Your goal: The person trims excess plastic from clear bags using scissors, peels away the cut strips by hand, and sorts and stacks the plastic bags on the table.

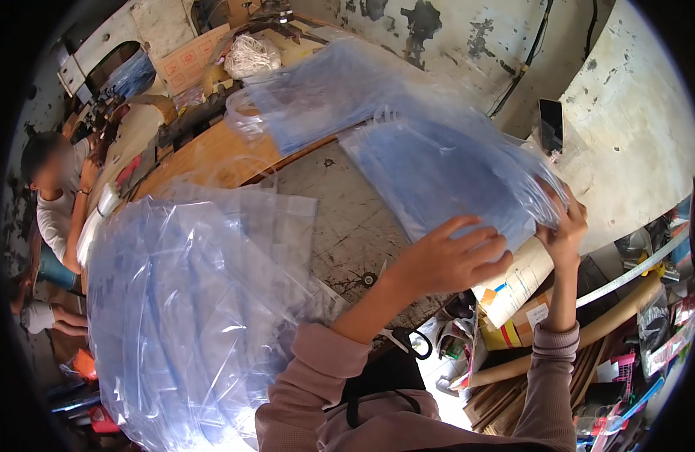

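Observation:
A stack of clear bluish plastic bags [438,162] lies on the worktable in front of me. My right hand [564,222] is closed on the stack's right edge, where many layers bunch together; some fingers are hidden behind the plastic. Over the near edge of the stack, my left hand [460,260] has its fingers apart and curved, holding nothing; whether its fingertips touch the plastic I cannot tell. To the left lies a large fanned pile of clear plastic bags [189,301]. Another batch of plastic bags [310,94] with loop handles sits farther back.
Scissors [417,345] with black handles lie at the near table edge. A phone [551,124] rests at the right. Behind is a bundle of white cord [251,56]. Another person [57,196] sits at the far left. Boxes and a cardboard tube [626,316] crowd the lower right.

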Demonstrator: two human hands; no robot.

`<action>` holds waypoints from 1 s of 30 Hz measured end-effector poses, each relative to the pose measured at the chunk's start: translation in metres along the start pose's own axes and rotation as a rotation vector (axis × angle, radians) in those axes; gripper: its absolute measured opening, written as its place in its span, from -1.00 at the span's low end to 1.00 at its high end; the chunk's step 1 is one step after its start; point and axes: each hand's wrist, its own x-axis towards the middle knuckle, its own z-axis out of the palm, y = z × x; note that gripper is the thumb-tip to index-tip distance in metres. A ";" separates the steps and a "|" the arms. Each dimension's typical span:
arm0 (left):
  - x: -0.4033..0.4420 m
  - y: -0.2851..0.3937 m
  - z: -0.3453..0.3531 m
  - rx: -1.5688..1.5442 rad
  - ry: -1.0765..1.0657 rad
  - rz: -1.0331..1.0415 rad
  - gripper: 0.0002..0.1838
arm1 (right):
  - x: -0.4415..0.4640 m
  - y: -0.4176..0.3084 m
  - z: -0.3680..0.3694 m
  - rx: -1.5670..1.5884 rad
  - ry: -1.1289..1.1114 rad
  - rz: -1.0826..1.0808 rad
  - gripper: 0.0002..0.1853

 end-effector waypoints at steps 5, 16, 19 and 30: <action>-0.030 -0.005 0.012 -0.024 -0.722 -0.289 -0.73 | -0.006 -0.004 -0.002 0.066 -0.164 -0.154 -0.73; 0.010 -0.008 -0.011 0.000 -0.091 -0.304 -0.80 | -0.023 -0.006 0.015 0.155 -0.311 0.021 -0.60; 0.032 -0.015 -0.048 -0.117 -0.241 -0.436 -0.72 | -0.049 0.022 0.020 0.054 -0.115 0.212 -0.53; -0.005 -0.031 -0.043 -0.197 -0.921 -0.608 -0.78 | -0.034 -0.018 0.014 0.223 -0.237 -0.024 -0.53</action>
